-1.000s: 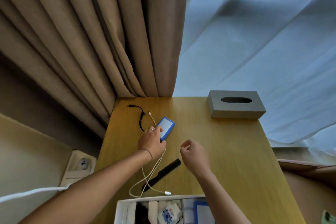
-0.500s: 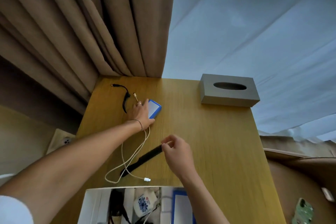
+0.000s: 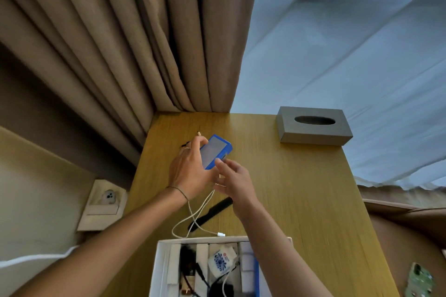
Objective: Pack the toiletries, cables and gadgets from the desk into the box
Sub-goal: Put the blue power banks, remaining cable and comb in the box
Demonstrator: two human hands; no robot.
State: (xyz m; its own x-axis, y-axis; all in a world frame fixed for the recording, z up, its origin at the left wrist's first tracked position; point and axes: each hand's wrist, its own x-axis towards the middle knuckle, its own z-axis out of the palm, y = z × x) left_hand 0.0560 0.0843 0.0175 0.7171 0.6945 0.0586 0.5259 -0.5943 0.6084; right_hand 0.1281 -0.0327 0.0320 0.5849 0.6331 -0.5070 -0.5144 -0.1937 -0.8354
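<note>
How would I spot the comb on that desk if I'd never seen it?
Start at the white box at the desk's near edge. Just beyond it lies the comb, slanted under the white cable. It is the only long, thin, black thing there.

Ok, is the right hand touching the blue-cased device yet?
Touching. The head view shows the right hand's fingertips on the lower edge of the blue-cased device, which the left hand grips, lifted off the desk.

Blue-edged gadget [image 3: 215, 152]; white cable [image 3: 193, 216]; black comb [image 3: 212, 212]; grey tissue box [image 3: 313, 132]
</note>
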